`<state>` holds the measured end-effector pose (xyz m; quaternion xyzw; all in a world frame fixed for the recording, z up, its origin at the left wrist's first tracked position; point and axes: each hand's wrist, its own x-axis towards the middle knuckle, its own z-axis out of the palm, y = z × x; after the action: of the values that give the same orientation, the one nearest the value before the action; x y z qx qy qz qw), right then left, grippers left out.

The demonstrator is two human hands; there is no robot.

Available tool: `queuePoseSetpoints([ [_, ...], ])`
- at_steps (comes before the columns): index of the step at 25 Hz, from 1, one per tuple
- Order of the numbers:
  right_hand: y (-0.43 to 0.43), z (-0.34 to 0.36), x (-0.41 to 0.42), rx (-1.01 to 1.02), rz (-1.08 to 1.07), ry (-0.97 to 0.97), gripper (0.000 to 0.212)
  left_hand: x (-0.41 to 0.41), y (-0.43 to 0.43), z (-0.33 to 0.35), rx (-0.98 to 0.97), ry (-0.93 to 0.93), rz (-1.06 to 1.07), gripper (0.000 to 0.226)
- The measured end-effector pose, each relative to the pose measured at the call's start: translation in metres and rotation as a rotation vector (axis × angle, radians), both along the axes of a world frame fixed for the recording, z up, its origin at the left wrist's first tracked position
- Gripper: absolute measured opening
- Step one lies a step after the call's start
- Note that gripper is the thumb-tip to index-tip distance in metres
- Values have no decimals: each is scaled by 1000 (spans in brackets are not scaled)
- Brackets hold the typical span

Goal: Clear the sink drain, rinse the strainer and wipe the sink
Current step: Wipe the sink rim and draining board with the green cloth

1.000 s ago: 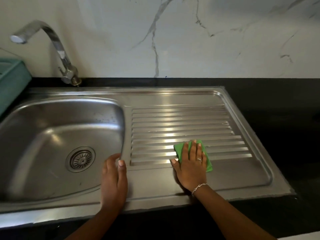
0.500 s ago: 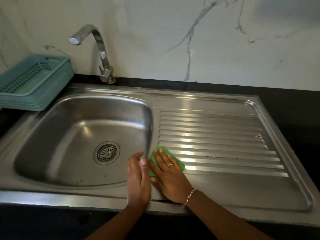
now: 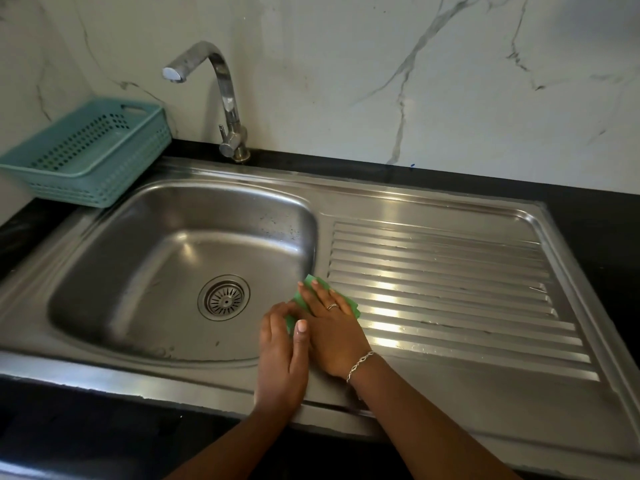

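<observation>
Green cloth (image 3: 352,308) has travelled left off the drainboard (image 3: 450,289) ribs to the right rim of the sink (image 3: 173,258); wiping now nears the bowl. Right hand (image 3: 329,327) presses it flat, fingers straight. Left hand (image 3: 280,358) rests on the rim, fingers loose, possibly touching the cloth's edge (unclear). Strainer (image 3: 224,299) sits in the drain and looks clean.

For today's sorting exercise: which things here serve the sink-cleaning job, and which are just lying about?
Job: green cloth, right hand, left hand, sink, strainer, tap.
Lying about: teal basket, black counter.
</observation>
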<state>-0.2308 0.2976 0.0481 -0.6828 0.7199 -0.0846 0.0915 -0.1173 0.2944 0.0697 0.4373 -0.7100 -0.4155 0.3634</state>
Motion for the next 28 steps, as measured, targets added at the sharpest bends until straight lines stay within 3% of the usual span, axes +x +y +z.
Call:
queuePoseSetpoints([
  [8,-1,0,-15,23,-100,-29,55,0,1,-2,0,-159,-52,55],
  [18,72,9,-113,42,-350,0,51,-4,2,-9,-99,-442,-158,55],
  [25,129,9,-183,72,-553,10,50,-4,4,-5,-149,-506,-199,74],
  [28,164,7,-225,95,-658,90,51,-5,4,-8,-134,-509,-191,57],
])
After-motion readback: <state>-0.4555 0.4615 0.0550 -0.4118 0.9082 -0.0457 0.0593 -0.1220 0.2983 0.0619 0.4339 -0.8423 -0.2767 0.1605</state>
